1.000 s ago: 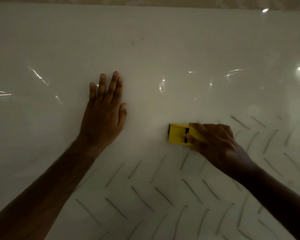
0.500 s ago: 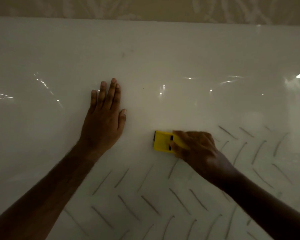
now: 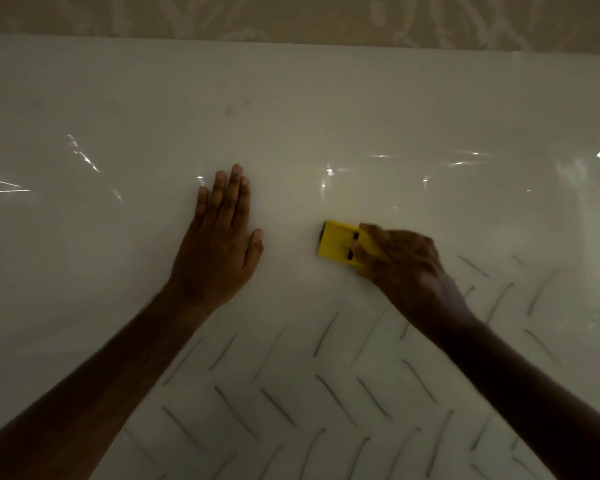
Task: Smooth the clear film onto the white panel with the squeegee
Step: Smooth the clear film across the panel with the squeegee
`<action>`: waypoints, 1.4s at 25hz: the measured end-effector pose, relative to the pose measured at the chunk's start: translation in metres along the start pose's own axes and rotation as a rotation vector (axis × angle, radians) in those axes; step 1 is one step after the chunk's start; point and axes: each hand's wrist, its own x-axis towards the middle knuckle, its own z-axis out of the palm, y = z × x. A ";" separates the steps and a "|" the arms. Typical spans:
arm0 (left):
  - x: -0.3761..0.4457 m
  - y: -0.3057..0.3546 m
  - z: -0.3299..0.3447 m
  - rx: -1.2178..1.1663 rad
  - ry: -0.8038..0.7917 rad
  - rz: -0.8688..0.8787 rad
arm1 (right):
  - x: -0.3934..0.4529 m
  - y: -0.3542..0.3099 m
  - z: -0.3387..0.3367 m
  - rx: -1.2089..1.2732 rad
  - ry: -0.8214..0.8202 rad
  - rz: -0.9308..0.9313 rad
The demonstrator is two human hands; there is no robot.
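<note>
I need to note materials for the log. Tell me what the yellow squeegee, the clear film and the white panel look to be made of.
Yellow squeegee: looks like rigid moulded plastic, matte, with two dark slots.
Clear film: seems a thin glossy plastic sheet; bright curved glints and faint wrinkle lines show it.
White panel: smooth, hard, glossy white; laminate, acrylic or painted board, I cannot tell which. The right hand grips the squeegee.

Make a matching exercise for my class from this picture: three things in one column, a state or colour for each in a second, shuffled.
Things:
1. left hand
2. right hand
3. squeegee

Descriptions:
a. yellow, with dark slots
b. lies flat on the glossy panel, fingers straight
c. curled round a tool

Pairs: 1-b, 2-c, 3-a
</note>
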 end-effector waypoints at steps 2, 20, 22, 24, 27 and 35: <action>0.000 0.002 0.000 -0.004 0.003 -0.003 | -0.033 -0.011 -0.006 0.013 -0.066 -0.075; 0.019 0.047 0.010 0.007 -0.002 0.033 | -0.104 0.048 -0.051 -0.122 -0.129 0.093; 0.021 0.050 0.011 0.006 -0.008 0.037 | -0.098 0.073 -0.060 -0.146 -0.110 0.193; 0.023 0.054 0.012 0.004 -0.009 0.032 | -0.075 0.091 -0.063 -0.136 -0.094 0.305; 0.027 0.062 0.013 -0.007 -0.001 0.023 | -0.053 0.083 -0.053 -0.102 -0.059 0.300; 0.029 0.077 0.014 -0.018 -0.026 0.048 | -0.137 0.088 -0.074 -0.117 -0.139 0.239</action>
